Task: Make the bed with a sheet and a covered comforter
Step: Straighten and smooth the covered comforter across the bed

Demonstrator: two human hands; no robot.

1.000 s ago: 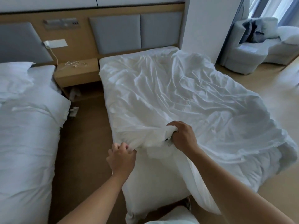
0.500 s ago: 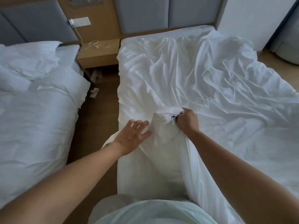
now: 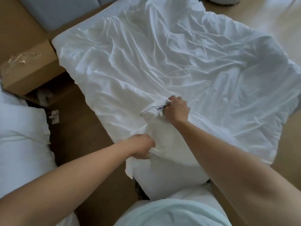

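Note:
A crumpled white comforter cover (image 3: 179, 62) lies spread over the bed, hanging off its right side. At the near left corner the thick white comforter (image 3: 166, 154) bulges out from under it. My right hand (image 3: 176, 109) grips a bunched corner of fabric with a small label on it. My left hand (image 3: 141, 146) grips the cover's edge lower down, near the bed's foot corner. The mattress and sheet underneath are hidden.
A wooden nightstand (image 3: 27, 69) stands left of the bed, below grey headboard panels (image 3: 65, 12). A second bed with white bedding (image 3: 21, 141) is at the far left across a brown floor aisle (image 3: 81, 136). Small litter (image 3: 54, 115) lies by the nightstand.
My left hand was open and reaching half a second ago; now it grips the cover's edge. My right hand kept its hold on the labelled corner. The view tilted down and closer.

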